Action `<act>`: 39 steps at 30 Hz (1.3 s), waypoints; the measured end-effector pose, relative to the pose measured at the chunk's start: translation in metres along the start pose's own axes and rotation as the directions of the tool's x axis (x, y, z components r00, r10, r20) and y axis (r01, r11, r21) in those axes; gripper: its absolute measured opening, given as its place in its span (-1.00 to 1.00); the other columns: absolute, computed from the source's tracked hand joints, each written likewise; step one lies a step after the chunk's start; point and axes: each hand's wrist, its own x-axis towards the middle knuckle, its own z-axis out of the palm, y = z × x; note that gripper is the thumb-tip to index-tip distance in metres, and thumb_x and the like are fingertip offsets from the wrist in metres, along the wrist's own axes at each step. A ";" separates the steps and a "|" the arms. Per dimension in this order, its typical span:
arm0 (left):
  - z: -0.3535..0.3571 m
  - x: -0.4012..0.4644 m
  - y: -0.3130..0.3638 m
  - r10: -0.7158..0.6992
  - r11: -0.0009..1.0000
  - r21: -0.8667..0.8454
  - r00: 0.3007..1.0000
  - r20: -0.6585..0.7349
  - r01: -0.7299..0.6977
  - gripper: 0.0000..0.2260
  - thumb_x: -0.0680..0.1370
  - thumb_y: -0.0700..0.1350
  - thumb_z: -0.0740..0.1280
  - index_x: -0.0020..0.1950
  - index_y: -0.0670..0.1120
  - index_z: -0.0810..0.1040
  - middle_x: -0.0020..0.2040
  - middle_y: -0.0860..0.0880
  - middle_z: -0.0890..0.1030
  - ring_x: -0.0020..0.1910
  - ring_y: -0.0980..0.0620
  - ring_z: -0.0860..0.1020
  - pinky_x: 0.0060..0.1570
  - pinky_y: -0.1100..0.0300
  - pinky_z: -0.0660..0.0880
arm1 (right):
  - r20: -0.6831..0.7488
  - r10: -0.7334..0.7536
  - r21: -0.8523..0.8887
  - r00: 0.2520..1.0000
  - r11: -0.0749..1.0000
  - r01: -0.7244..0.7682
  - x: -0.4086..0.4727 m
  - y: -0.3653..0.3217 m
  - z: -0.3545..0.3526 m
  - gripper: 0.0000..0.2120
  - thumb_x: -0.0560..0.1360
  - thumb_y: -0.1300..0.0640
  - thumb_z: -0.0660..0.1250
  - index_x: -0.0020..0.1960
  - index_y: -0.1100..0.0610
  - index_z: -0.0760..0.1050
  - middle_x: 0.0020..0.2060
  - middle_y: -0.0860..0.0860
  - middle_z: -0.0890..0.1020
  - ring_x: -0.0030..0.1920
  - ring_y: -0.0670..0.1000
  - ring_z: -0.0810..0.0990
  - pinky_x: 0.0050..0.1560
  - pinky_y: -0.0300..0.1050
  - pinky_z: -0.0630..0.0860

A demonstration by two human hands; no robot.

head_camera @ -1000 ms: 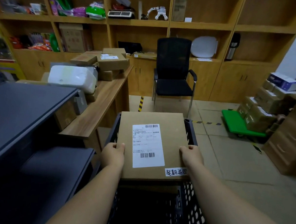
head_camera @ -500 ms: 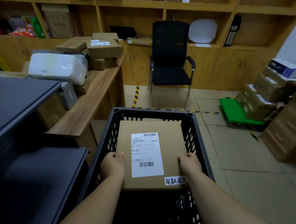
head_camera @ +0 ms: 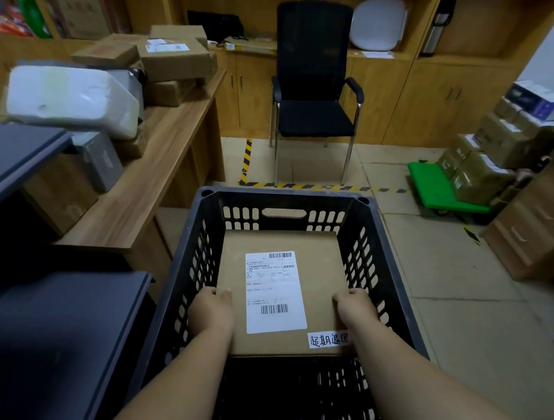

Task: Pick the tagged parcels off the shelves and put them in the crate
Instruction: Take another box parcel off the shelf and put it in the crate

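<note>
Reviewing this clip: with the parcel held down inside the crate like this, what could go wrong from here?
1. The left hand and right hand grip the flat brown cardboard parcel by its side edges, close to the walls of the black perforated plastic crate; fingers may get pinched as it goes down.
2. Whether it has reached the floor is unclear, so letting go now might drop it.
3. The handwritten white tag sits at the near edge, beside the right wrist, and might get scuffed.

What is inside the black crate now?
One brown parcel with a white label is inside the black crate, held at its sides by the left hand and right hand. Anything beneath it is covered.
</note>
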 end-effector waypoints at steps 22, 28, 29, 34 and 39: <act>0.001 0.011 0.005 -0.009 0.999 0.032 1.000 0.018 0.008 -0.82 0.56 -0.08 0.25 -0.19 -0.13 0.47 -0.23 -0.09 0.53 -0.31 -0.06 0.40 -0.23 0.18 0.30 | -0.016 0.002 -0.059 1.000 0.998 -0.003 0.003 -0.009 0.004 -0.63 0.49 0.12 0.21 0.29 0.17 0.40 0.15 0.15 0.56 0.13 0.20 0.51 0.09 -0.04 0.42; -0.010 -0.006 0.016 0.064 0.991 0.111 0.997 0.040 -0.068 -0.65 0.57 -0.01 0.25 0.25 -0.21 0.48 0.15 -0.19 0.58 0.11 -0.21 0.53 -0.01 0.08 0.43 | 0.000 -0.068 -0.128 0.998 0.989 0.067 -0.015 -0.020 0.000 -0.60 0.48 0.12 0.19 0.29 0.21 0.37 0.18 0.18 0.54 0.14 0.24 0.52 0.13 0.03 0.46; -0.012 -0.010 0.019 0.081 0.988 0.128 0.996 0.035 -0.085 -0.65 0.57 -0.01 0.24 0.26 -0.20 0.48 0.15 -0.19 0.58 0.11 -0.20 0.53 0.00 0.06 0.44 | 0.004 -0.099 -0.140 0.995 0.985 0.098 -0.020 -0.023 -0.001 -0.60 0.47 0.12 0.19 0.28 0.21 0.37 0.18 0.18 0.54 0.14 0.24 0.52 0.12 0.04 0.48; -0.030 -0.042 0.035 0.248 0.921 0.316 0.968 -0.023 -0.229 -0.73 0.58 0.01 0.22 0.17 -0.12 0.51 0.08 -0.12 0.60 0.04 -0.14 0.52 -0.16 0.14 0.33 | 0.014 -0.309 -0.338 0.951 0.893 0.295 -0.051 -0.033 -0.017 -0.54 0.50 0.12 0.18 0.38 0.15 0.33 0.27 0.14 0.48 0.25 0.20 0.44 0.18 0.03 0.46; -0.052 -0.087 0.042 0.476 0.766 0.503 0.879 -0.027 -0.400 -0.73 0.57 0.05 0.22 0.15 -0.09 0.51 0.08 -0.07 0.57 0.03 -0.10 0.54 -0.15 0.08 0.44 | 0.023 -0.539 -0.512 0.842 0.717 0.473 -0.093 -0.033 -0.037 -0.55 0.51 0.14 0.12 0.40 0.08 0.35 0.33 0.08 0.43 0.29 0.14 0.37 0.19 -0.01 0.37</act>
